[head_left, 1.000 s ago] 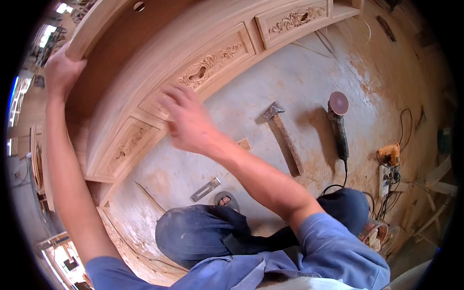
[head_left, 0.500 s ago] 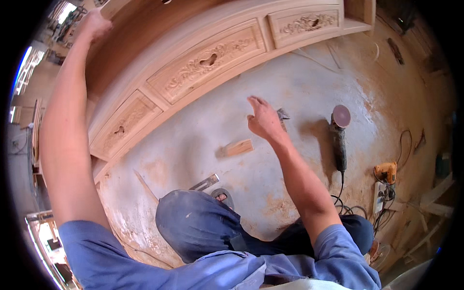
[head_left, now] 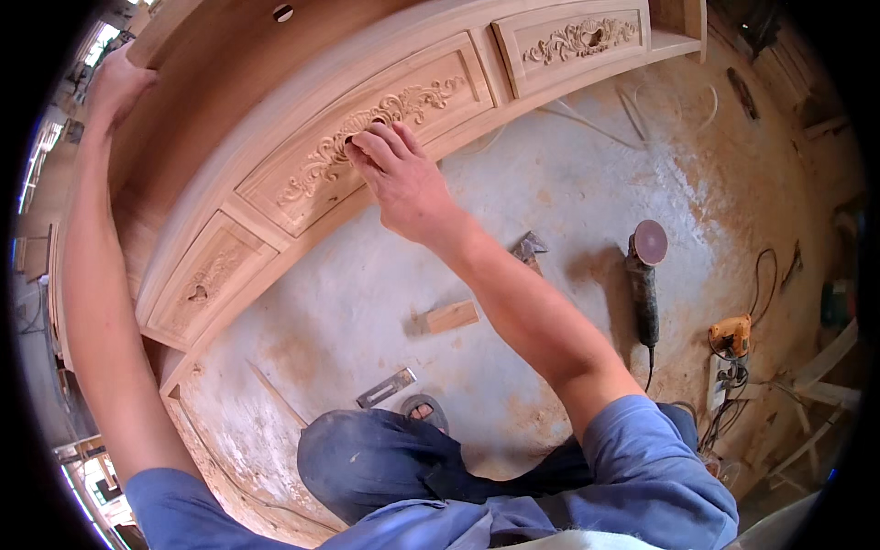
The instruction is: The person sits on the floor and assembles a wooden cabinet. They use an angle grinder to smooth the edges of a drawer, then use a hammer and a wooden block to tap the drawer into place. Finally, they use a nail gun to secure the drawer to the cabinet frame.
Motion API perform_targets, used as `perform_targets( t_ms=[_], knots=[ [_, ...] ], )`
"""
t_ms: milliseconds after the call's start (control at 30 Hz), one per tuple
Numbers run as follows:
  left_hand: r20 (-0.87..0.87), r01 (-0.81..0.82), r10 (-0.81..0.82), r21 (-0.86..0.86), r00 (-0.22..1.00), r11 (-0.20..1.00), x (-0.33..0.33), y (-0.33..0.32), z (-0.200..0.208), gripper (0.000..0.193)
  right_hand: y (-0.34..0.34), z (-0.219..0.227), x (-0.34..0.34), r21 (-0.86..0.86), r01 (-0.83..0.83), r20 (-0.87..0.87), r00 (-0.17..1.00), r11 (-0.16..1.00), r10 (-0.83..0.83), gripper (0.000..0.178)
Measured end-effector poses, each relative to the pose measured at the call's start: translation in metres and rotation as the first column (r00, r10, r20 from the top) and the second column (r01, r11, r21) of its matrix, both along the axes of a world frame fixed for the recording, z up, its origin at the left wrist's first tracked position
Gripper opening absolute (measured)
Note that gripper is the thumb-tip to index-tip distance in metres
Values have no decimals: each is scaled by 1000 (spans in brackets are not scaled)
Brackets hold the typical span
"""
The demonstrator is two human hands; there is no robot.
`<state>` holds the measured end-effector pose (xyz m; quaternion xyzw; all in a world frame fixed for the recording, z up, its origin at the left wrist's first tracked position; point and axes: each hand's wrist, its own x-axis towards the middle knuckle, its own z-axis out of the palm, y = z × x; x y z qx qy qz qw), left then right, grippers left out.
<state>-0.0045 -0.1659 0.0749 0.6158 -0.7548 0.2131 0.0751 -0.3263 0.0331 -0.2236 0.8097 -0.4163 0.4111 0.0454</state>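
A pale wooden cabinet [head_left: 367,69] with a curved front stands before me. Its middle drawer [head_left: 440,78] bears carved scrollwork around a cut-out. The fingers of my right hand [head_left: 408,183] curl into that cut-out, their tips partly hidden. At the far left, my left hand [head_left: 117,84] is closed over the edge of an upright cabinet panel [head_left: 170,27]. On either side sit a smaller carved drawer [head_left: 206,280] at the left and another carved drawer [head_left: 577,41] at the right, which looks slightly proud of its frame.
On the dusty floor lie a wood block [head_left: 452,316], a hammer-like tool head [head_left: 529,246], a slotted metal piece [head_left: 387,388] and a thin wood strip [head_left: 275,392]. An angle grinder [head_left: 644,293] with a round disc, a yellow power tool [head_left: 731,335] and a power strip [head_left: 718,385] with cords are at right.
My right hand has moved up and left from above the floor to the middle drawer's cut-out. My left hand has shifted slightly down and left in view, still at the panel edge.
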Motion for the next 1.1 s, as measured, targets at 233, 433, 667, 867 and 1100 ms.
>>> perform_targets(
  t_ms=[233, 433, 667, 867, 1100],
  knots=[
    [-36, 81, -83, -56, 996, 995, 13, -22, -11, 55, 2, -29, 20, 25, 160, 61, 985, 987, -161, 36],
    [-6, 63, -64, -114, 998, 991, 8, -16, -10, 45, -9, 1, 25, 54, 176, 69, 981, 983, -180, 42],
    [-44, 25, -27, -62, 999, 998, 9, -13, -10, 42, -18, 4, 26, 1, 122, -33, 992, 993, -122, 38],
    [4, 90, -89, -47, 996, 995, 27, -32, -9, 50, -39, 11, 23, -28, 166, -74, 983, 986, -167, 13],
    [-14, -25, 25, 29, 1000, 999, 19, -31, -3, 54, -20, 25, 13, -65, 119, -19, 993, 991, -120, 12]
  ],
)
